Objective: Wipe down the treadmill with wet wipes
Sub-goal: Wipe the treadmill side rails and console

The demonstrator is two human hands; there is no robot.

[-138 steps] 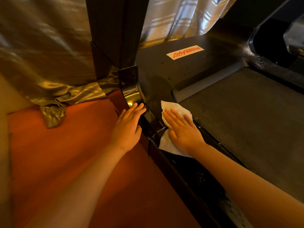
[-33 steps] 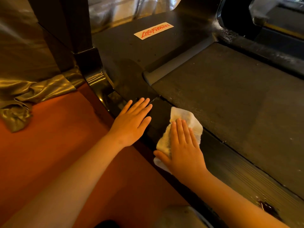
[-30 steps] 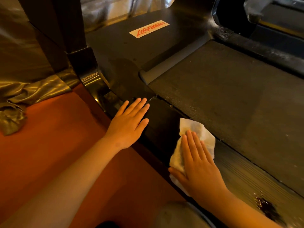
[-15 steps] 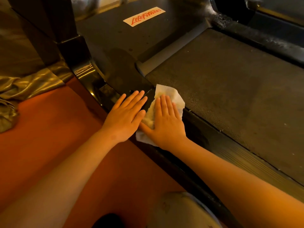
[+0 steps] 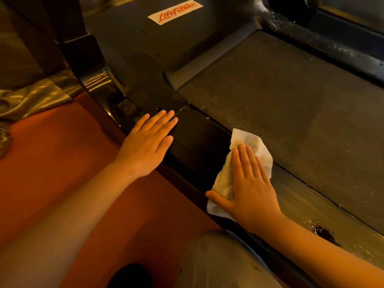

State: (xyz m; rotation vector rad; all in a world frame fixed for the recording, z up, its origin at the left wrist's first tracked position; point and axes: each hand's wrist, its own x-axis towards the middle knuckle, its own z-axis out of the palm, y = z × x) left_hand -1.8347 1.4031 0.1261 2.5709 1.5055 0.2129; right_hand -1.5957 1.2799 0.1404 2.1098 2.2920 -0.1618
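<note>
R hand [image 5: 251, 190] lies flat, palm down, on the wet wipe [image 5: 245, 163]; fingers straight and close together, thumb spread out to the side, nothing curled or pinched. Wipe is crumpled, w/ yellowish-brown smudges, pressed onto the treadmill [image 5: 291, 113] side rail [image 5: 199, 142], right at the edge of the running belt [image 5: 301, 104]; its far corner sticks out past the fingertips, near corner shows under the thumb. L hand [image 5: 148, 146] also flat, palm down, fingers straight and together, thumb alongside; fingertips touch the black rail near the joint w/ the motor cover [image 5: 145, 48], heel of the hand over the red floor [image 5: 62, 163]. Hands well apart along the rail. Wet dark patch [image 5: 324, 233] on the ribbed part of the rail beside the R forearm. Logo sticker [image 5: 175, 11] on cover. Gold curtain [image 5: 37, 96] bunched on floor at left.
</note>
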